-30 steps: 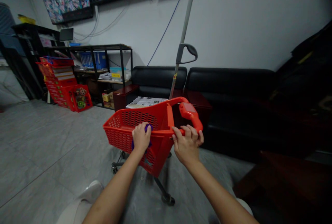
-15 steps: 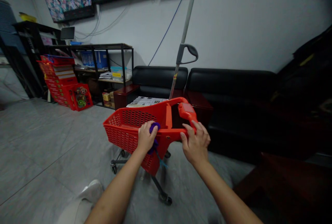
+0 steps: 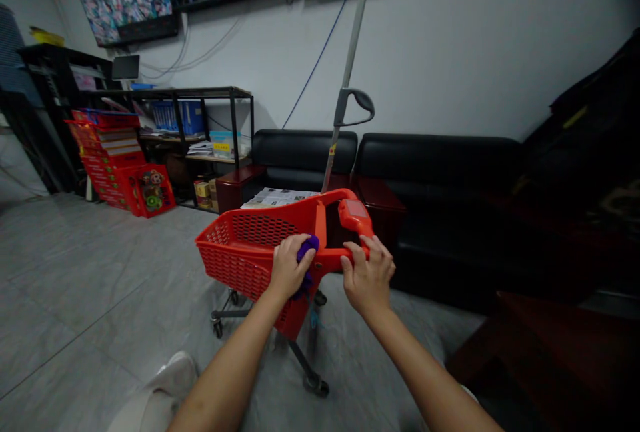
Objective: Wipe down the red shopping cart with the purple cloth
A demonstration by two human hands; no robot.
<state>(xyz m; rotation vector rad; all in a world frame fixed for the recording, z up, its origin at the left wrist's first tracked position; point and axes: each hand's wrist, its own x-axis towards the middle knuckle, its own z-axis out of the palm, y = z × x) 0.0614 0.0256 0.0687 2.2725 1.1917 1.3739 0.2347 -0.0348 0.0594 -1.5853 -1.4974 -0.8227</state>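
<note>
While your left hand (image 3: 291, 265) is closed around a bunched purple cloth (image 3: 309, 245), pressing it over the near rim, your right hand (image 3: 369, 275) curls its fingers over the near corner of the push handle (image 3: 367, 227). Both belong to the red shopping cart (image 3: 233, 269), which stands on the floor just ahead of you. Uneven pressure from your hands could turn or roll it on its castors (image 3: 316, 385), since I see nothing blocking them. The loose cloth might also catch on the rim edge or in the mesh holes. A teal strand (image 3: 314, 319) shows below the basket; I cannot tell what it hangs from, but it could snag.

Writing offers you little: the pale label (image 3: 357, 209) on the handle is too small to read. Beyond the cart, the newspapers (image 3: 277, 197) carry print that blurs away. Farther left, a clear box (image 3: 220, 143) wears a yellow label (image 3: 223, 146) with illegible dark characters, and the stacked red boxes (image 3: 107, 179) bear pale marks you cannot make out as any brand.
</note>
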